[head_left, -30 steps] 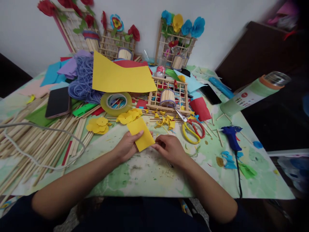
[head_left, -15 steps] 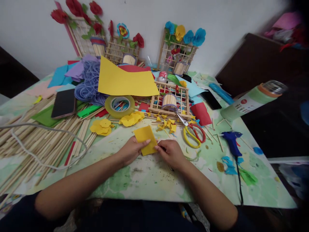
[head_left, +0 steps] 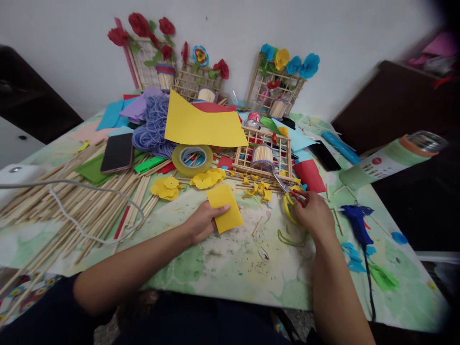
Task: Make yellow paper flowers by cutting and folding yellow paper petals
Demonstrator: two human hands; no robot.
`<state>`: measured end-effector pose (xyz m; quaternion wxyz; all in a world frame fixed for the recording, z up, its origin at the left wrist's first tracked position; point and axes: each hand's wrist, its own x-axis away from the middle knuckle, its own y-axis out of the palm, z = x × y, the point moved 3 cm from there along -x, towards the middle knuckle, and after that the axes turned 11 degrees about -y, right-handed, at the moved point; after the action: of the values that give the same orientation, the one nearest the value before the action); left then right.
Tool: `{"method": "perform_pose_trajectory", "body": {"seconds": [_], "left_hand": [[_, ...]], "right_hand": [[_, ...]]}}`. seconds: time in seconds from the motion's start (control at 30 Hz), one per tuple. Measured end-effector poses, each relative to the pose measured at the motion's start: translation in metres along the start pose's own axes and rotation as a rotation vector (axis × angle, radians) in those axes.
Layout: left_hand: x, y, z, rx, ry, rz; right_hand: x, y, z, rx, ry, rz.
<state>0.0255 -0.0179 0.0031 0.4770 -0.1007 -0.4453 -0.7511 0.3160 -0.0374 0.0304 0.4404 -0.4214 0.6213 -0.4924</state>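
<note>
A small yellow paper rectangle (head_left: 227, 211) is pinched in my left hand (head_left: 204, 223), the thumb lying over its face. My right hand (head_left: 314, 213) is closed at the handles of the scissors (head_left: 289, 206), which have one yellow and one red loop. Their blades point up and left to a small stick lattice (head_left: 264, 151). Yellow paper scraps (head_left: 264, 190) lie left of the scissors. Yellow paper flowers (head_left: 206, 178) sit behind my left hand, near a roll of clear tape (head_left: 192, 160).
Wooden sticks (head_left: 82, 201) and a white cable (head_left: 89, 186) cover the left side. A large yellow sheet (head_left: 204, 124) lies beyond the tape. At the right are a blue glue gun (head_left: 355, 223) and a green bottle (head_left: 388, 160).
My right hand has left the yellow paper and moved right to the scissors' handles. My left hand still holds the paper. The view has shifted, moving the scene slightly right.
</note>
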Motion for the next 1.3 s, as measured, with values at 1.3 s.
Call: {"method": "perform_pose_trajectory", "body": {"seconds": [1.3], "left_hand": [[-0.001,-0.018,0.044,0.419,0.192,0.211]], "right_hand": [[0.071,0.022,-0.116,-1.99,-0.278,-0.787]]}}
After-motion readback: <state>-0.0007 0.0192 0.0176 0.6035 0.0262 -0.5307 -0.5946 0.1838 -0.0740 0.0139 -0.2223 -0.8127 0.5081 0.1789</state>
